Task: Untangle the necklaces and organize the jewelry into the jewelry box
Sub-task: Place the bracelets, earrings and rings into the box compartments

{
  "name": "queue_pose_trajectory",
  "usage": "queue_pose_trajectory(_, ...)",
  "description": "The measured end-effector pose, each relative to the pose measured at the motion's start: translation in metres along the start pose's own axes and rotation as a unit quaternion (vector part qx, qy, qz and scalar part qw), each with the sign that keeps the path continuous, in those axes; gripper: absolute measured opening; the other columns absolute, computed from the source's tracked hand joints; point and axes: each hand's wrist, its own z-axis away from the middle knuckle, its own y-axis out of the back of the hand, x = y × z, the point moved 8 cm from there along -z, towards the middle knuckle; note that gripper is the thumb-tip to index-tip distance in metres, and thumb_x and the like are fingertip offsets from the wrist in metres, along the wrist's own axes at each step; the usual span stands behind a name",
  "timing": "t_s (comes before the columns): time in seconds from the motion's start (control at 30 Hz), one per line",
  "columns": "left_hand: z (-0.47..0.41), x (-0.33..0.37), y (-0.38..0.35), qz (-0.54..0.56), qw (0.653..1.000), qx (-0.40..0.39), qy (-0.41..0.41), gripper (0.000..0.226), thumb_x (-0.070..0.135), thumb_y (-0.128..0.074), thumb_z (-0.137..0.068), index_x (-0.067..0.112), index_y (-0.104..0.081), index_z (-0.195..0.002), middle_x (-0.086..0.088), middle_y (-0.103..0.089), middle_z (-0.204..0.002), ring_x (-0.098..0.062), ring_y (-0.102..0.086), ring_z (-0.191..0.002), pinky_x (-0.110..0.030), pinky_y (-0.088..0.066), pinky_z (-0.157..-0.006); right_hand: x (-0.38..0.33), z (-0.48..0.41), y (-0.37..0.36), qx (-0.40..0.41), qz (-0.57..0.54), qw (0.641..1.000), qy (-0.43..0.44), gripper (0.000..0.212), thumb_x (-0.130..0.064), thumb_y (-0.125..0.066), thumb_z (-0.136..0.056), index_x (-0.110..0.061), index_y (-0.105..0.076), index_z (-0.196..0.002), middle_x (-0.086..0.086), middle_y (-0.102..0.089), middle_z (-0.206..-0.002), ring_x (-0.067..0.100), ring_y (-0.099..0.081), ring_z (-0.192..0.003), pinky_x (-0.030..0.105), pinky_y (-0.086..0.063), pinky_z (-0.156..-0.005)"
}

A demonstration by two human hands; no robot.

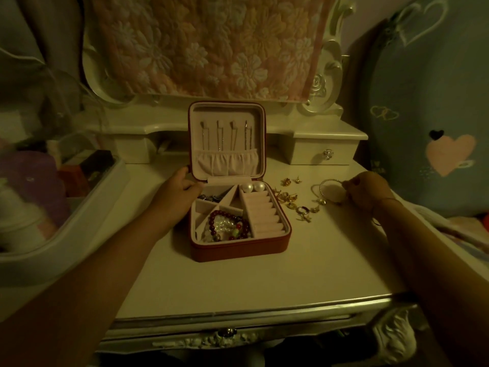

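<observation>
Gold earrings (289, 200) (loose), red jewelry box (238, 248), quilt (211, 43)

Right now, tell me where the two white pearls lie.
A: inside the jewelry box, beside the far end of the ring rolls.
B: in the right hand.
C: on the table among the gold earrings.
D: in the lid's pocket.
A: the pearls sit in the jewelry box at the far end of the ring rolls, near the hinge.
</observation>
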Motion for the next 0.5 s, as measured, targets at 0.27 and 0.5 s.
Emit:
queue_pose_trajectory(0.27,0.002,0.004,0.0,0.008,1.0,0.003,-0.008,0.028,0.02,-0.053,-0.095,0.022,-0.049,-0.122,0.011,-0.063,-0.088,-0.007,-0.062,-0.081,-0.028,-0.049,-0.07,0.0,0.011,0.005,-0.045,-0.211,0.976,0.015,0.019,-0.009,-0.059,-0.089,-0.005,-0.063,-0.107,0.005,-0.063,-0.082,0.013,-0.057,-0.071,0.019,-0.047,-0.064)
queue_pose_trajectory(0.5,0.002,0.004,0.0,0.017,1.0,0.003,-0.008,0.031,0.02,-0.053,-0.095,0.022,-0.049,-0.125,0.008,-0.063,-0.093,-0.007,-0.062,-0.081,-0.026,-0.049,-0.068,0.001,0.016,0.018,-0.016,-0.397,0.917,-0.013,0.02,-0.007,-0.056,-0.089,0.003,-0.061,-0.107,0.006,-0.062,-0.084,0.013,-0.057,-0.074,0.024,-0.051,-0.068)
